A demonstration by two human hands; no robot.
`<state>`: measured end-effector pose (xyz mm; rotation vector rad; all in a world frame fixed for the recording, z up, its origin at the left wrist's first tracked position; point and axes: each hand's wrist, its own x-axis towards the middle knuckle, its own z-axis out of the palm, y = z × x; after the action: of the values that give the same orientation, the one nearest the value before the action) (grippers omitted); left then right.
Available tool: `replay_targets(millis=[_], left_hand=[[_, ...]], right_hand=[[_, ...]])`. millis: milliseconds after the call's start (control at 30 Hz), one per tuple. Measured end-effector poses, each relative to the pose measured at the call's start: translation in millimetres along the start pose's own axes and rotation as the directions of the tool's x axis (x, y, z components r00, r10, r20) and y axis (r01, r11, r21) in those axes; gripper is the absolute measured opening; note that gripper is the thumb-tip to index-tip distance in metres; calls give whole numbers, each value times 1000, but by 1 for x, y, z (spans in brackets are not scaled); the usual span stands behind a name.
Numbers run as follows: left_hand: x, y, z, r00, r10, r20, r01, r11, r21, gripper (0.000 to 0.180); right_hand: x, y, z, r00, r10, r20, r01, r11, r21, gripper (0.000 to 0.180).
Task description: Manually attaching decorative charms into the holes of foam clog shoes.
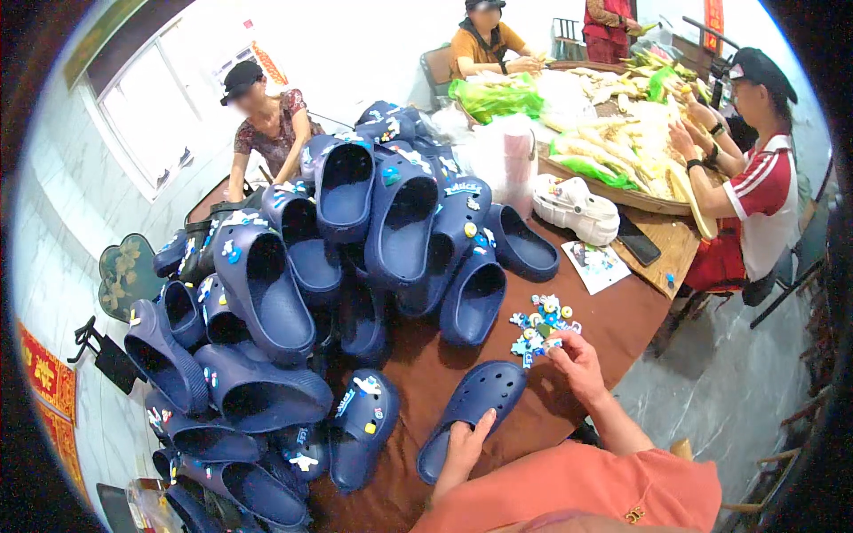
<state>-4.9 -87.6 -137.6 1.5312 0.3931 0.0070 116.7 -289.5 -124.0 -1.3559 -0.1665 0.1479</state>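
- Currently, left hand (466, 449) is closed on a navy-blue foam clog with round vent holes (487, 397): thumb on top, fingers hidden underneath.
- That clog sits at the near edge of the brown-cloth-covered table (613, 342), toe pointing at the charm pile, no charms visible on its upper.
- Right hand (579, 366) is over the near side of the pile of small blue, white, yellow and green shoe charms (538, 322). Thumb and index tips nearly together, other fingers curled; can't tell whether a charm is pinched between them.
- Charm pile lies toward the table's right edge, just past the clog's toe.
- Left of the held clog, apart from it: navy clog with charms fitted (362, 435), also near the near edge.
- Big heap of navy foam clogs (404, 218) fills the table's left side and runs to the far edge; many carry charms.
- Far right corner: white foam clog (576, 209), printed white card (595, 266), black phone (638, 240) on bare wood.
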Motion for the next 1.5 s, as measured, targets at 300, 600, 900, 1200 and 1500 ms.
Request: replay_targets(millis=[300, 600, 900, 1200, 1500], left_hand=[[-15, 10, -4, 996, -86, 20, 85, 995, 43, 41], [-4, -7, -18, 990, -20, 142, -52, 873, 484, 32], [-19, 7, -21, 963, -257, 83, 262, 963, -63, 31], [-22, 12, -20, 955, -250, 158, 273, 951, -147, 33], [-13, 2, -13, 988, -84, 128, 114, 962, -247, 31]], right_hand=[[-15, -6, 4, 1000, -1, -2, 1, 999, 48, 31], [-9, -12, -1, 995, 16, -98, 0, 987, 160, 21], [-20, 17, 27, 918, 323, 229, -318, 946, -61, 30], [-2, 17, 66, 832, -137, 538, 528, 496, -690, 28], [0, 10, 67, 690, -211, 693, 719, 83, -690, 30]])
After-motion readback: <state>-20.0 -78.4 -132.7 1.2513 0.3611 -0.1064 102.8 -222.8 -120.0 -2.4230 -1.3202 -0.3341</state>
